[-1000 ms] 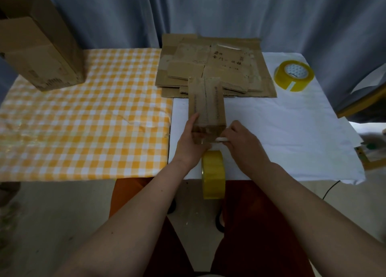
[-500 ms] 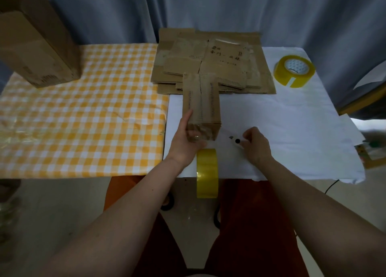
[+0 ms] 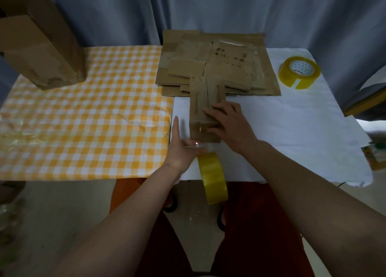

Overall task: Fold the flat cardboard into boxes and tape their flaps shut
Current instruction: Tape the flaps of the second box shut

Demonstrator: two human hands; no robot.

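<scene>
A small folded cardboard box (image 3: 200,101) lies lengthwise on the white cloth (image 3: 292,130), its near end covered with clear tape. My right hand (image 3: 229,124) rests flat on the top of the box, fingers straight. My left hand (image 3: 183,145) lies beside the box's near left corner with straight fingers, its thumb stretched along the clear tape strip in front of the box. A yellow tape roll (image 3: 213,180) stands on edge at the table's front rim, just below that thumb. A stack of flat cardboard (image 3: 227,57) lies behind the box.
A second yellow tape roll (image 3: 298,72) sits at the back right of the white cloth. A large closed cardboard box (image 3: 39,47) stands at the back left on the yellow checked cloth (image 3: 83,114). Grey curtains hang behind the table.
My right hand has left the table to the right of the box and come to lie flat on the box's top. My left hand has let go of the box's near end and dropped beside it.
</scene>
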